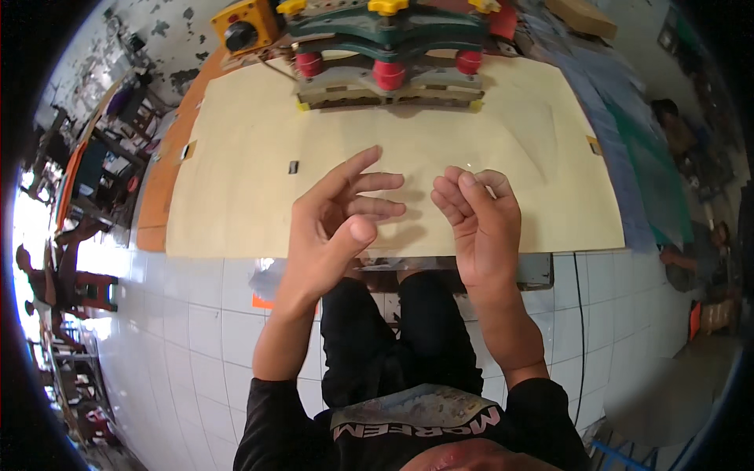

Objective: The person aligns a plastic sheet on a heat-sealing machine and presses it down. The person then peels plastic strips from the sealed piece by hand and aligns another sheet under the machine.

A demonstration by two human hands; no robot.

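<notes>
My left hand (334, 212) hovers over the cream sheet (243, 212) on the table, fingers spread and nothing in it. To its right, my right hand (484, 224) is raised above the same sheet, its thumb pressed to the fingertips in a pinch. A tiny bright speck shows by those fingertips; what they hold, if anything, is too small to make out. Left of my left hand lies a small black rectangular piece (294, 167). Beyond both hands stands a dark green metal press-like device (385, 39) with red cylinders and yellow knobs.
A yellow box with a black knob (243, 33) sits at the far left of the table. Yellow tape with a dark piece (594, 146) marks the sheet's right edge. A black cable (581, 330) runs along the tiled floor. Other people are at both sides.
</notes>
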